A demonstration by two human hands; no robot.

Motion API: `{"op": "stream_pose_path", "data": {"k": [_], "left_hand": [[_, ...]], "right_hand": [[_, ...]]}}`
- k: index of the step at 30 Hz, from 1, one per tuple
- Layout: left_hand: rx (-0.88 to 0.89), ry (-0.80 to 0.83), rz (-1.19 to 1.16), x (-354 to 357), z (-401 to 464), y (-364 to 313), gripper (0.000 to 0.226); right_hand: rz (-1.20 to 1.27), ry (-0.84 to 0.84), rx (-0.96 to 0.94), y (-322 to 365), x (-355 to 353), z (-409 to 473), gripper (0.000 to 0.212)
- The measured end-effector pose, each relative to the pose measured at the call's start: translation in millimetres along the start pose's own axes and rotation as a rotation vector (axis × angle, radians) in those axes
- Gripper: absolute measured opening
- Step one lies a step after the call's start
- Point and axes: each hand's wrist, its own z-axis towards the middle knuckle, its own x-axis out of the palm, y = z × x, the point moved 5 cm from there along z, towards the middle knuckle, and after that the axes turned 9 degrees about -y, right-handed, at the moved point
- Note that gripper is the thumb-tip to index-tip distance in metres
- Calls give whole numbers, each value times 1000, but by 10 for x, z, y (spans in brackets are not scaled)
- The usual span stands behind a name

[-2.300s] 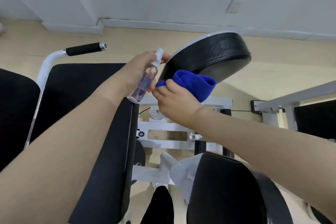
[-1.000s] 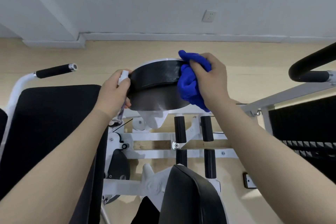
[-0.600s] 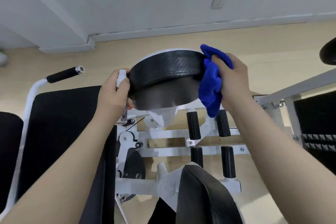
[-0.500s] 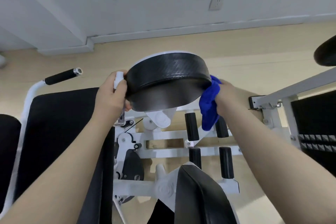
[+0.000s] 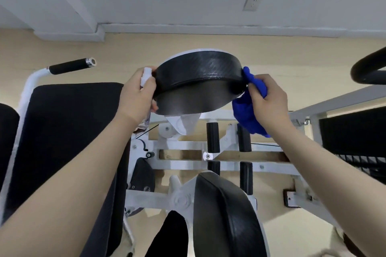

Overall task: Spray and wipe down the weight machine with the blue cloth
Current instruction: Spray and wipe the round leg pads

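Note:
A round black padded disc (image 5: 198, 81) of the white-framed weight machine (image 5: 188, 162) sits tilted at the centre. My right hand (image 5: 266, 101) grips the bunched blue cloth (image 5: 248, 115) and holds it against the disc's right rim. My left hand (image 5: 137, 96) grips a small clear spray bottle (image 5: 145, 75) with a white cap, pressed against the disc's left rim. The hand hides most of the bottle; its base shows below the wrist.
A long black bench pad (image 5: 62, 142) lies on the left beside a white handle with a black grip (image 5: 71, 65). Another black pad (image 5: 227, 215) stands at the bottom centre. Black foam rollers (image 5: 213, 137) sit under the disc. A curved black bar (image 5: 369, 69) is at right.
My right hand has slid the blue cloth down the disc's right rim, from the top edge to the lower right side. My left hand stays on the left rim with the bottle.

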Motion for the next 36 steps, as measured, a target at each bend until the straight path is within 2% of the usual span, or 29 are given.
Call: {"op": "stream_pose_path", "data": {"k": [4,8,9,11,14,15,17,19,21,23,26,29,30,31,33,35,36], "left_hand": [[-70,151,-50,27,112,-7,23],[-104,272,-9,154,137,-73,28],[-96,283,-5,142,79,-72,29],[-58,298,22,153,-45,-81,28],[42,410,117,116,-407,3,27],[60,473,156,105,-548,51,29],[64,604,200,103,-811,156,31],[69,702,225,105,-1044,243,27],[79,745,237,92,-1270,328,20],[57,690,218,33,-1386,410,18],[-41,586,127,-173,-1543,577,23],[-42,657,206,-251,-1948,791,24],[-45,718,257,-228,-2101,860,26],[-46,774,315,-193,-2294,954,29],[-55,850,392,-141,-2621,1131,31],[-74,857,399,-114,-2846,1271,26],[-83,832,380,-112,-2918,1303,23]], "right_hand": [[-36,108,16,114,-183,-327,11],[-174,595,63,125,-33,-796,12],[-194,660,69,90,27,-959,12],[-168,628,115,-29,82,-1099,14],[-149,473,116,-47,16,-1168,16],[-165,497,89,-16,-13,-1181,16],[-229,667,16,97,-49,-1239,17],[-302,781,-95,235,-50,-1349,14],[-406,787,-337,438,-8,-1538,12],[-596,861,-605,622,119,-1834,18],[-928,1101,-1012,626,354,-2500,23],[-1040,1361,-1214,491,417,-3212,19],[-1084,1383,-1238,454,419,-3296,18],[-1138,1355,-1242,419,407,-3314,17],[-1293,1136,-1195,399,445,-3101,14],[-1495,866,-1121,420,487,-2885,18],[-1576,792,-1063,414,507,-2864,21]]}}
